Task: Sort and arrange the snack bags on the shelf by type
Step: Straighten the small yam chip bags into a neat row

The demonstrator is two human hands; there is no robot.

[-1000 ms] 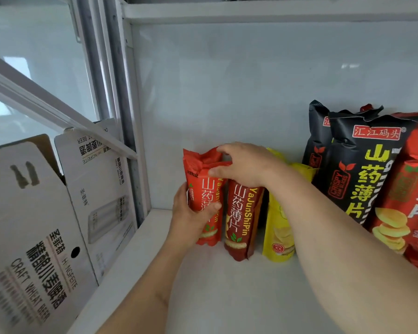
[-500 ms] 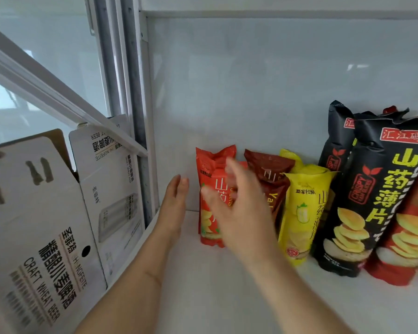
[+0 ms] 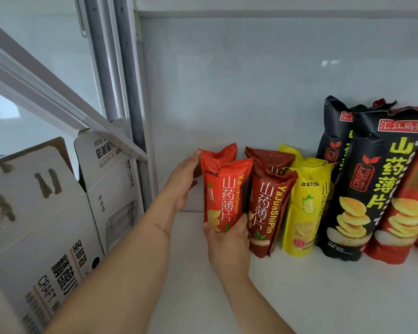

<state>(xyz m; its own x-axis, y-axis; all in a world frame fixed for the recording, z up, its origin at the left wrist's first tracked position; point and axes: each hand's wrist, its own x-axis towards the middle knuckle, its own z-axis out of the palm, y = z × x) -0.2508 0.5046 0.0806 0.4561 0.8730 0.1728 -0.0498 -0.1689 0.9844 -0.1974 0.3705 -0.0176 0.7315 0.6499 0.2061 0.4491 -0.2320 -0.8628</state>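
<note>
We are lining up the orange bag [image 3: 223,196] at the shelf's [image 3: 323,292] left end, beside the dark red bag [image 3: 267,208]. Our right hand [image 3: 227,244] grips its bottom, and our left hand [image 3: 184,182] rests flat on its side. Next, we think, we should push it straight and let go gently.

White cardboard beer cartons [image 3: 58,225] (flaps open) left of the metal upright [image 3: 128,92].
</note>
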